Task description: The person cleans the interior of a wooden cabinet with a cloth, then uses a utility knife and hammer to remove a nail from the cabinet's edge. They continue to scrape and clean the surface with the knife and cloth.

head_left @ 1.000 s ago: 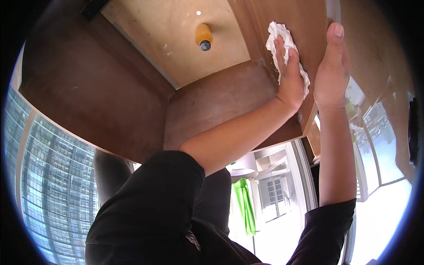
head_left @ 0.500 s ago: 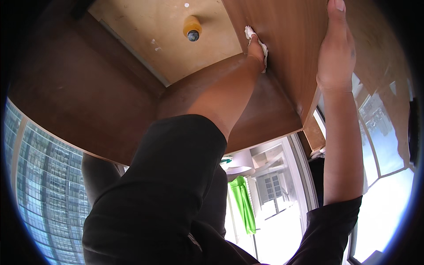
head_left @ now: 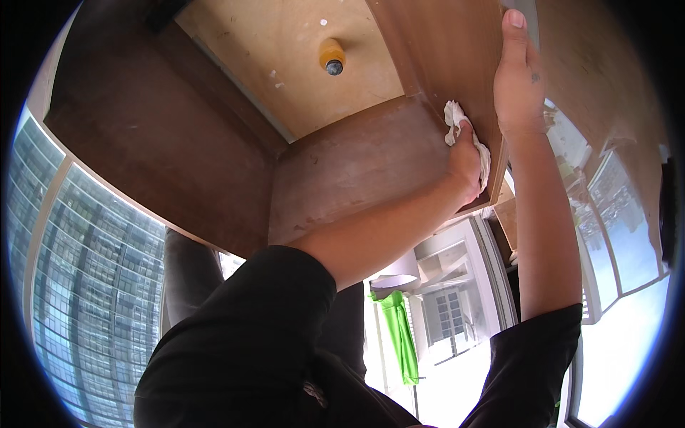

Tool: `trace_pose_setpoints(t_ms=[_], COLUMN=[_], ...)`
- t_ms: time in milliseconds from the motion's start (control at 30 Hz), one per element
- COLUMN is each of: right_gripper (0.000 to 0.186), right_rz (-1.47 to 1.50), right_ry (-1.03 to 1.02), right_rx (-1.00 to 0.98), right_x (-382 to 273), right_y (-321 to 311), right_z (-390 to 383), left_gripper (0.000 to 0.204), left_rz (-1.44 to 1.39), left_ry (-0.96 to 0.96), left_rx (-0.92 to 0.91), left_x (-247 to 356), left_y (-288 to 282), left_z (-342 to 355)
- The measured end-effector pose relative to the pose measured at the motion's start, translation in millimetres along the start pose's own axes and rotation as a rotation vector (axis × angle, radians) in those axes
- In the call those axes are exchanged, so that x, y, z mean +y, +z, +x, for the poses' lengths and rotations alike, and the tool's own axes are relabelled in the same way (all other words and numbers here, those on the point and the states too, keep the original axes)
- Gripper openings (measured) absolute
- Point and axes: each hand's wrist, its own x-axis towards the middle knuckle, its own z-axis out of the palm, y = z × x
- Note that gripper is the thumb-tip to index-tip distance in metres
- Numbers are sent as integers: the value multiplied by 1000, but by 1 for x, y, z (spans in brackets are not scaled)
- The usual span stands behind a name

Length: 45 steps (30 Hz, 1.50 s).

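Outside, on the left, is a big building with lots and lots of windows. Bright light comes in low on the right, and a bright green cloth hangs down there. Close up is an open brown wood box with a pale board at its top. An orange thing like a bottle with a dark cap sits on the pale board, nearer its right edge than its left.

The white cloth is on the box's right wall, close to the near bottom corner. The left hand holds the white cloth all bunched up and pushes it flat on that wall. The right hand is up at the outer edge of the same wall, thumb pointing up. Most of its fingers are hidden, so I can't tell if it is gripping. Both arms have black sleeves.
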Motion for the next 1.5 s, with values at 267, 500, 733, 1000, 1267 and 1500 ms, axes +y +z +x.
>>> trace_pose_setpoints(t_ms=[267, 500, 733, 1000, 1267, 1500], right_gripper=[85, 82, 82, 73, 74, 73], right_rz=[16, -57, -130, -104, -213, -232], right_ry=[-11, 110, 57, 15, 22, -30], right_rx=[-29, -79, -12, 24, 3, 25], right_x=[-13, -6, -9, -12, -12, -6], right_y=[5, -9, -2, 3, -6, -4], right_z=[2, 4, 1, -3, 0, 5], left_gripper=[75, 77, 61, 74, 50, 54], left_rz=[279, 531, 101, 784, 526, 964], left_ry=[-108, 29, -108, 91, -343, 113], left_rx=[135, 134, 61, 90, 10, 194], left_x=[117, -23, 20, -31, 55, 204], left_y=[-75, 14, -8, -8, -6, -88], left_z=[126, -71, -1, -78, -163, -201])
